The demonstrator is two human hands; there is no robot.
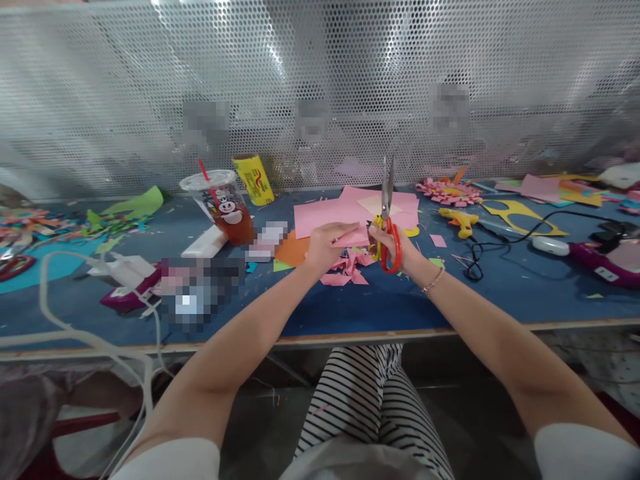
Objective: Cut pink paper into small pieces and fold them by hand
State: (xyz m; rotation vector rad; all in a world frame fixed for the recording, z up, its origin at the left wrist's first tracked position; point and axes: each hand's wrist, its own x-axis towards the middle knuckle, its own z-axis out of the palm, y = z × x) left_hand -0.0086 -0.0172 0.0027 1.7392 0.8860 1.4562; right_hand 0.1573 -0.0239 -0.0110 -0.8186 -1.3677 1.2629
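Scissors (387, 220) with red and yellow handles point upward in my right hand (393, 243), whose fingers are closed round the handles. The blades are nearly together. My left hand (327, 241) is pressed on a small piece of pink paper (356, 237), its fingers stretched toward the scissors. Behind both hands lie larger pink sheets (320, 215). Pink cut scraps (346, 270) are heaped just below my left hand, and an orange paper piece (293, 248) lies to its left.
On the blue table (340, 313) stand a lidded drink cup (233, 210) and a yellow tube (254, 180) at left. A yellow glue gun (459, 221), a pink fringed paper ring (449, 191) and a black cable (520, 239) lie right. A perforated metal panel (350, 87) rises behind.
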